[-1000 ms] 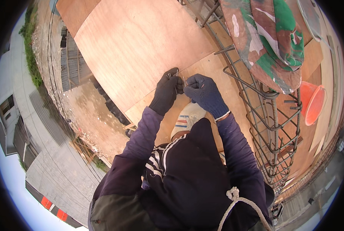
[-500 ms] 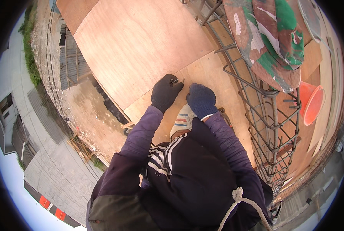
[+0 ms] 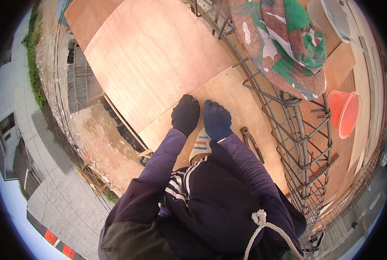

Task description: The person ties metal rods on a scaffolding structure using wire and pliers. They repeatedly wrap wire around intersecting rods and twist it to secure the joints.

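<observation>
1. Just toward 11 o'clock from centre: left hand (image 3: 186, 115), curled closed, apparently pinching a thin bit (image 3: 195, 100) at the fingertips, too small to identify. Could drop it through a slack pinch, with glove cloth probably dulling touch.

2. Just beside, toward 2 o'clock: right hand (image 3: 217, 119), closed in a fist, knuckles uppermost. Cannot tell whether holding anything inside. Could bump the left hand and jar the bit loose, given so little room between.

3. Toward 4 o'clock: pincers (image 3: 248, 136), lying loose on the board (image 3: 232, 93), apart from both hands. Could get knocked by a careless right elbow and skid toward the cage (image 3: 302, 138).

4. Beyond the pincers, around 3 to 4 o'clock: the cage, bar ends poking out. Could catch the right sleeve (image 3: 245, 157) during a wide sweep.

5. Toward 10 o'clock: edge of the board, with ground (image 3: 93, 134) beyond, seemingly lower. Could lose the bit over it, or balance, through leaning too far.

6. Toward 5 o'clock: rope (image 3: 260, 218), knotted, lying across dark clothing. Could snag on the cage during a turn.
</observation>
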Demonstrator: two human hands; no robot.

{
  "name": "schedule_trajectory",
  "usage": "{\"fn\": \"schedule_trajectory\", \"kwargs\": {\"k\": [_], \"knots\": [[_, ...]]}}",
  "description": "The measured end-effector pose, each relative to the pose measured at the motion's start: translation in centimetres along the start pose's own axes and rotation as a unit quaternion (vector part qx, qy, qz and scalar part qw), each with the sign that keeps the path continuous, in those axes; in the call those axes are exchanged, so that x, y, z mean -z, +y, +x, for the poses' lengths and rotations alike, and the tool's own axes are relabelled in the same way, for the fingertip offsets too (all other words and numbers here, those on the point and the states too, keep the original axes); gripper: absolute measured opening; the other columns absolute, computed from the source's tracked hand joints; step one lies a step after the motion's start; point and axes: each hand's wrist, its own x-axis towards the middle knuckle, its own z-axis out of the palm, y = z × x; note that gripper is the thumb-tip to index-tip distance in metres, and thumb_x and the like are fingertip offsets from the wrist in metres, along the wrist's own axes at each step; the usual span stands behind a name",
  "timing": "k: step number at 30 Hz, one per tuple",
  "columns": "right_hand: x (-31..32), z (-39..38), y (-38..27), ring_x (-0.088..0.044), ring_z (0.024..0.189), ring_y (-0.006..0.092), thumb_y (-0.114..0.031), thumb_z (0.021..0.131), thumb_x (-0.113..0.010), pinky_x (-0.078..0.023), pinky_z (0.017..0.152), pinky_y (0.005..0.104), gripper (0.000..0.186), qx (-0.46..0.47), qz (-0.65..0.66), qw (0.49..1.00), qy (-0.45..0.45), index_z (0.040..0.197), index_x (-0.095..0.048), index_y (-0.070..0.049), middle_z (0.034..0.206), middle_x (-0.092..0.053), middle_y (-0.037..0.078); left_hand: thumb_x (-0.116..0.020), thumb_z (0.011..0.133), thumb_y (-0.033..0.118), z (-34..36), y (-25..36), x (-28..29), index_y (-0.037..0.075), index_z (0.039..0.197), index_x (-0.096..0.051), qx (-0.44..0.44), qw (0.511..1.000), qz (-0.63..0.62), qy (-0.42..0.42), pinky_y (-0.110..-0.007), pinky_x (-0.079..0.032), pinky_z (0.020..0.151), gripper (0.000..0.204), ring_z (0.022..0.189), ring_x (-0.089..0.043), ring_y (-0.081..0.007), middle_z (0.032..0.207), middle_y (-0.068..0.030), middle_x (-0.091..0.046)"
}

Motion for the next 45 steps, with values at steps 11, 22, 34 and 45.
{"fn": "schedule_trajectory", "kwargs": {"k": [11,22,34,45], "knots": [[1.7,2.6,3.4,-0.072,0.074,0.0322,-0.018,0.081,-0.072,-0.057,0.07,0.0427,0.027,-0.149,0.317,0.935,-0.053,0.103,-0.062,-0.006,0.089,-0.073,0.014,-0.054,0.104,0.015,0.1,-1.7,3.2,0.001,0.137,-0.05,0.124,0.825,-0.537,-0.122,-0.033,-0.052,0.067,0.036,0.074,-0.06,-0.0167,0.093,-0.0077,-0.064],[14.2,1.3,2.8,-0.071,0.078,0.031,-0.021,0.086,-0.078,-0.056,0.072,0.0389,0.028,-0.042,0.514,0.856,-0.034,0.104,-0.066,-0.004,0.089,-0.071,0.015,-0.05,0.11,0.051,-1.1,4.5,3.2,0.007,0.113,-0.062,0.205,0.607,-0.731,-0.237,-0.034,-0.053,0.079,0.046,0.085,-0.063,-0.0203,0.095,-0.0052,-0.065],[28.0,-7.5,16.4,-0.063,0.114,0.0403,-0.033,0.078,-0.09,-0.052,0.097,0.0494,0.062,-0.178,0.238,0.897,0.326,0.123,-0.064,-0.001,0.125,-0.064,0.021,-0.042,0.114,0.044,-4.6,22.7,20.0,0.013,0.105,-0.063,0.024,0.627,-0.687,-0.368,-0.03,-0.04,0.056,0.038,0.065,-0.045,-0.0132,0.079,0.001,-0.051],[22.0,-8.7,16.8,-0.061,0.114,0.0299,-0.045,0.08,-0.082,-0.051,0.093,0.042,0.047,-0.179,0.124,0.897,0.384,0.104,-0.067,-0.007,0.107,-0.062,0.009,-0.057,0.105,0.032,10.3,55.2,6.1,0.01,0.093,-0.05,-0.002,0.713,-0.561,-0.42,-0.032,-0.044,0.059,0.026,0.059,-0.039,-0.0155,0.081,-0.0029,-0.046]]}}
